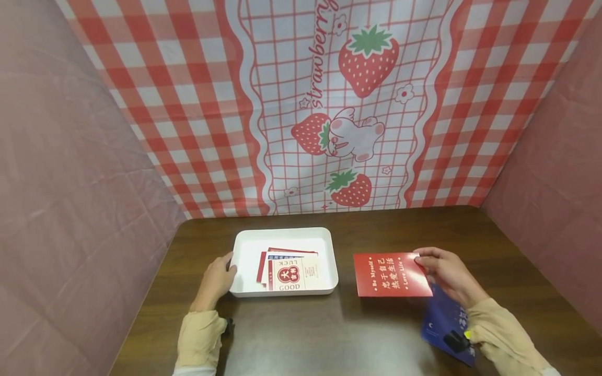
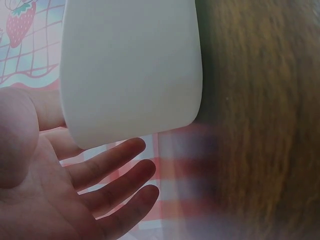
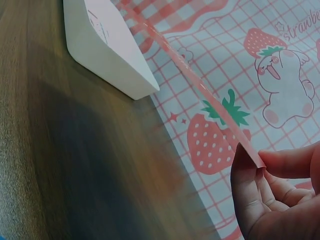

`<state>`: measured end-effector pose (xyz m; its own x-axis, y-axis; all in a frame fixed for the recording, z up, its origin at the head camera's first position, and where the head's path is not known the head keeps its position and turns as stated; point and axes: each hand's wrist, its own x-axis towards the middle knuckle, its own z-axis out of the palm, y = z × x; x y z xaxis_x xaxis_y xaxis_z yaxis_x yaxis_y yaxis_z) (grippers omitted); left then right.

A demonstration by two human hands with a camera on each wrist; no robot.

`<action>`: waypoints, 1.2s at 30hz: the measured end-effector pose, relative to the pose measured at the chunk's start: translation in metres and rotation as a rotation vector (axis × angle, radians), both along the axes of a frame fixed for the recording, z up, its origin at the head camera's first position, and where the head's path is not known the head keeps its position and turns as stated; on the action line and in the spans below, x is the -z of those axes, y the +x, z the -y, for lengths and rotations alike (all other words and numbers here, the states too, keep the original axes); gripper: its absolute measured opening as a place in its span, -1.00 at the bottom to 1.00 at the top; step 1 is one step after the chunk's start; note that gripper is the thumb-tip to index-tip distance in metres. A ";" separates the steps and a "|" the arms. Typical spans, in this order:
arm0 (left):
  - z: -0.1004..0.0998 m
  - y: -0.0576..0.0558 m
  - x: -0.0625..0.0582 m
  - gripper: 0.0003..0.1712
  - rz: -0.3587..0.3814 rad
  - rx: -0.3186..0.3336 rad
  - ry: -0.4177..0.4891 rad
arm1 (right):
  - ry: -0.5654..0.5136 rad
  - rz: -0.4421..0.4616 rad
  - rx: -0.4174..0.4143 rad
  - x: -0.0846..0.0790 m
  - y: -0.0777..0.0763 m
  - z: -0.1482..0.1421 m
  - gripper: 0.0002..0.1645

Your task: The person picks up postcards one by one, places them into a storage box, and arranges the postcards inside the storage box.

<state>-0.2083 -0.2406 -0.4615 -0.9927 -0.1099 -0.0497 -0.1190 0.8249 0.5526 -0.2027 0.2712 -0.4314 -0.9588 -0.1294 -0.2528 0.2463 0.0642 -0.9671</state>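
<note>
My left hand (image 1: 216, 279) is at the left end of a shallow white tray (image 1: 282, 293), thumb over its rim. In the left wrist view three fingers stretch out relaxed past the tray's corner, while the thumb and forefinger tips are hidden behind the wall. Several printed cards (image 1: 293, 271) lie overlapping in the tray, a cream one with a red emblem on top. My right hand (image 1: 447, 274) pinches a red card (image 1: 390, 274) with gold lettering by its right edge, raised above the table. The right wrist view shows this card edge-on between thumb and fingers.
A dark blue card (image 1: 442, 326) lies on the brown wooden table (image 1: 348, 334), partly under the right hand and forearm. A red-checked strawberry cloth (image 1: 301, 177) hangs behind the table. Pink cloth walls (image 1: 94, 183) stand at both sides.
</note>
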 end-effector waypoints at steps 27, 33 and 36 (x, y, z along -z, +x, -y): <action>0.001 0.000 0.000 -0.41 0.031 -0.005 0.007 | -0.042 0.010 0.054 -0.007 -0.004 0.011 -0.86; 0.001 0.000 0.002 -0.40 0.045 -0.013 0.009 | -0.060 -0.001 0.063 -0.006 -0.006 0.022 -0.89; 0.000 0.000 0.002 -0.40 0.041 -0.012 0.007 | -0.064 -0.015 0.063 -0.005 -0.008 0.027 -0.90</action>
<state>-0.2086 -0.2405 -0.4635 -0.9885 -0.1209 -0.0914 -0.1513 0.8195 0.5528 -0.2104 0.2442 -0.4260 -0.9692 -0.0837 -0.2315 0.2334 -0.0130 -0.9723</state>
